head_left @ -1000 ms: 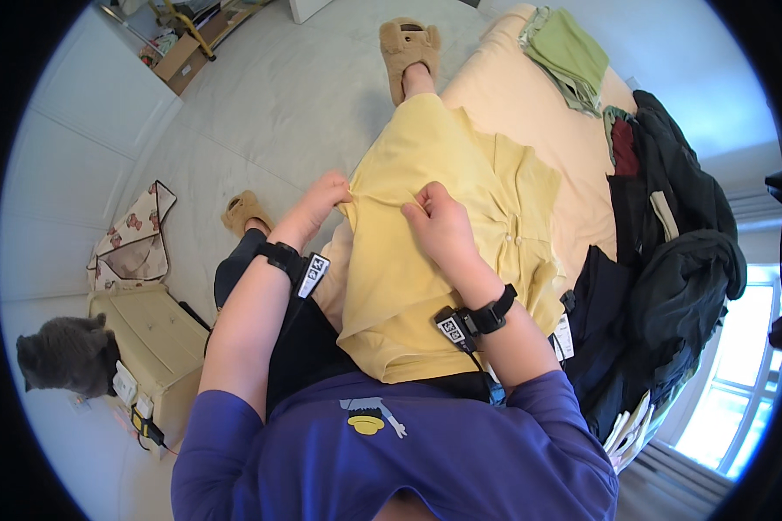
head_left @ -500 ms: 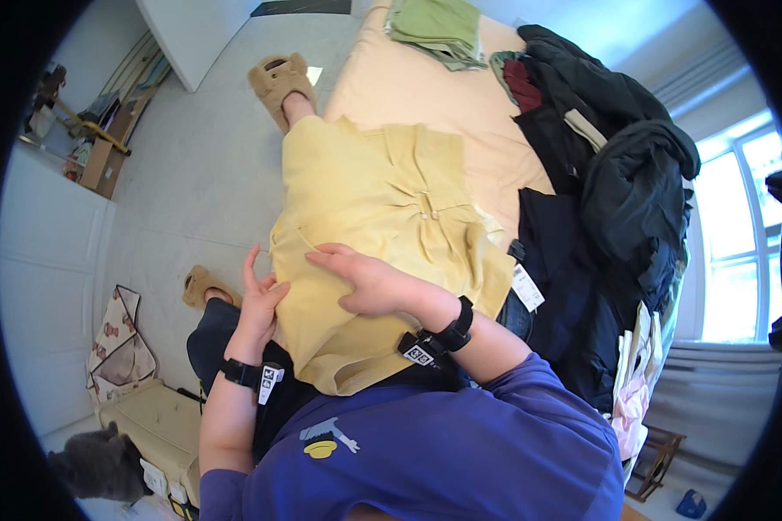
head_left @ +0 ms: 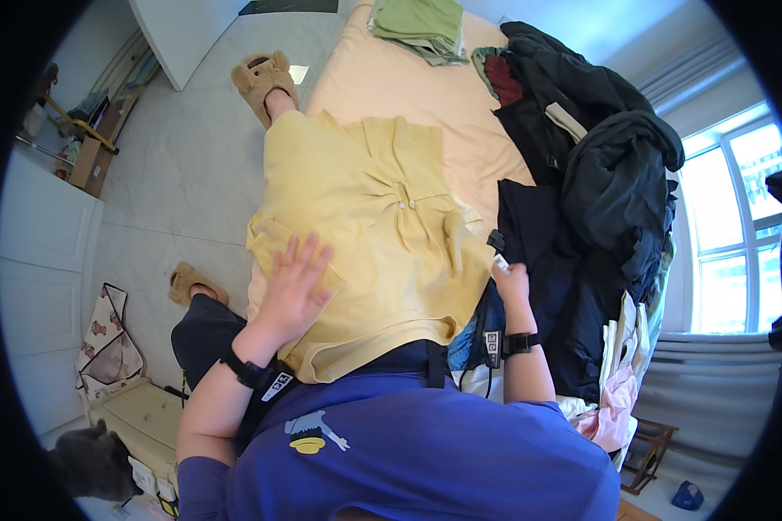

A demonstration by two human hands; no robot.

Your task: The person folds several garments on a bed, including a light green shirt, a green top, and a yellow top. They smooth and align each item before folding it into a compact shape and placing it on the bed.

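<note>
A pale yellow top (head_left: 365,260) with a gathered front and two small buttons lies spread over my lap and the bed's edge. My left hand (head_left: 295,286) rests flat on a folded-in part at its left side, fingers apart and pointing away from me. Off the top's right edge, my right hand (head_left: 513,282) is closed in a pinch on a white paper tag (head_left: 500,261), most of it hidden by the fingers. The tag sits beside dark clothing; what it is attached to cannot be made out.
A peach-coloured bed (head_left: 391,82) carries folded green clothes (head_left: 417,26) at its far end. Dark clothes (head_left: 621,182) are heaped along the right. A grey cat (head_left: 87,460) is at lower left, by a beige case (head_left: 139,417). A window (head_left: 734,234) stands right.
My right hand has left the yellow top and moved right to pinch the tag. My left hand, formerly at the top's left edge, now lies flat on it with part folded in.
</note>
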